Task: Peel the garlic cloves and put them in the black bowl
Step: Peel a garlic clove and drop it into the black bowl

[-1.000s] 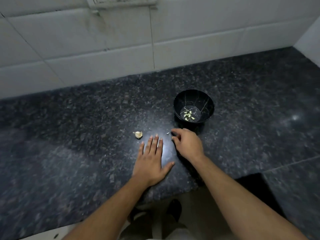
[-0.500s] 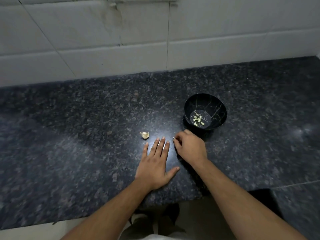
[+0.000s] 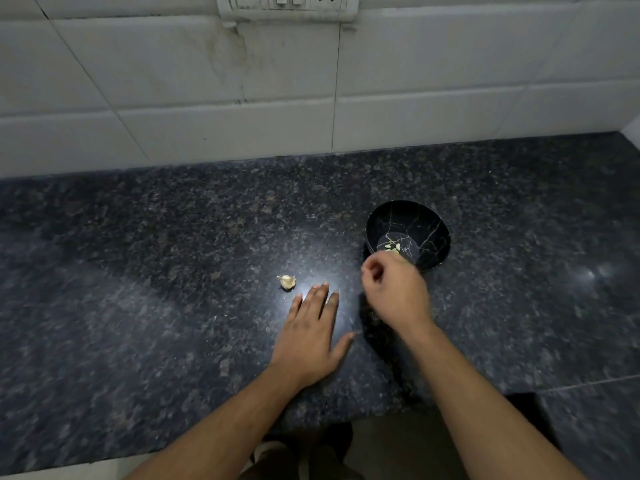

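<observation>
On the dark speckled granite countertop (image 3: 173, 271), a black bowl (image 3: 429, 237) with thin pale crack-like veins stands to the right of centre, holding a small cluster of pale peeled garlic cloves (image 3: 393, 247) at its bottom. Left of the bowl and well apart from it lies a single garlic clove (image 3: 286, 282), its papery skin on, with a short pointed tip sticking out to the left.

The left hand (image 3: 311, 337) lies flat on the counter, palm down, fingers straight and close together, thumb spread to the right; it grasps nothing, and its fingertips (image 3: 323, 287) end just beside the unpeeled clove without touching it. The right hand (image 3: 394, 292) hovers at the near rim of the bowl, its knuckles overlapping the bowl's edge. Its fingers are curled inward with the thumb drawn against them, somewhat blurred; whether anything is pinched between them I cannot tell.

Both bare forearms reach in from the bottom edge. Behind the counter rises a wall of white tiles (image 3: 173, 81), stained near the middle, with a white socket panel (image 3: 284, 5) at the top.
</observation>
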